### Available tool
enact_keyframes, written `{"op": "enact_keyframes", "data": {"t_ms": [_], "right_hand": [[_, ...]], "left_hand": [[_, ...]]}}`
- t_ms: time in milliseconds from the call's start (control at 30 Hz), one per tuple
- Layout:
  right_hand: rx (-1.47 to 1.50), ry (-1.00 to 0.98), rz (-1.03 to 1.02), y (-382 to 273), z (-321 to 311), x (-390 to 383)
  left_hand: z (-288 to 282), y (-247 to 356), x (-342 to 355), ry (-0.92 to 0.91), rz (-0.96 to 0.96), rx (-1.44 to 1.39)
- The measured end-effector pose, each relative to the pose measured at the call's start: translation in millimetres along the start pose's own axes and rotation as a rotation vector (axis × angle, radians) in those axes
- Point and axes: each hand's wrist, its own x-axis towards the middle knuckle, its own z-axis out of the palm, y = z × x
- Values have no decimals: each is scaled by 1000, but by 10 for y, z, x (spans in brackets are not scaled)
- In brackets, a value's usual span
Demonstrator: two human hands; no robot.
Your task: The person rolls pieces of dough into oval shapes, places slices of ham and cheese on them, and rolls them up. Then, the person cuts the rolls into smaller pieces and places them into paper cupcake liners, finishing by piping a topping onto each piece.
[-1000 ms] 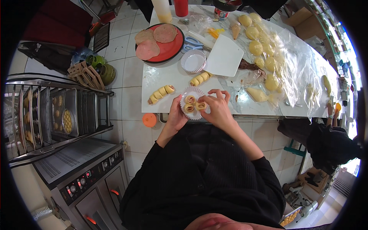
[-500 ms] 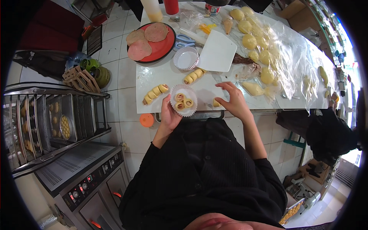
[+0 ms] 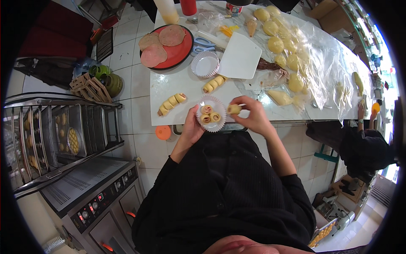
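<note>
My left hand (image 3: 193,129) grips a fluted white paper cup (image 3: 216,104) by its left side; three dough spirals with pink filling (image 3: 208,117) sit inside. Just right of the cup, my right hand (image 3: 252,114) pinches another short rolled dough piece (image 3: 234,109) between thumb and fingers. Two segmented rolls lie on the marble worktop (image 3: 160,82), one at the left (image 3: 172,102), one higher up (image 3: 215,84). An empty paper cup (image 3: 205,64) lies behind them, near a white scraper (image 3: 240,55) and a red plate (image 3: 177,57) with pink meat slices.
Plastic-covered dough balls (image 3: 275,44), a piping bag (image 3: 277,97), scissors (image 3: 202,49) and bottles (image 3: 168,10) occupy the worktop. A co-worker (image 3: 363,144) bends at the right end. A tray rack (image 3: 93,139) and steel oven (image 3: 86,190) stand left; an orange round object (image 3: 163,132) is below the table's edge.
My right hand moved away from the cup, picked up another piece from the worktop and brought it back left to the cup's side. The cup in my left hand shifted slightly.
</note>
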Motion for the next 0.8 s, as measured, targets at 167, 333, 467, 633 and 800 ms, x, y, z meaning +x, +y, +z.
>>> {"op": "enact_keyframes", "data": {"t_ms": [167,333,467,633,800], "right_hand": [[-353,-87,-129,-103,291,66],[-588,-82,-101,34,373,45],[-459,-157,-42,-28,343,49],[-711,-59,-154,-5,414,-9],[-645,-109,-90,11,317,-37]], "left_hand": [[147,-26,-25,-67,-39,114],[127,-75,9,-39,-22,111],[91,-95,18,-24,-45,84],[-6,-134,116,-18,-59,51],[-34,-185,180,-5,-108,-4]]}}
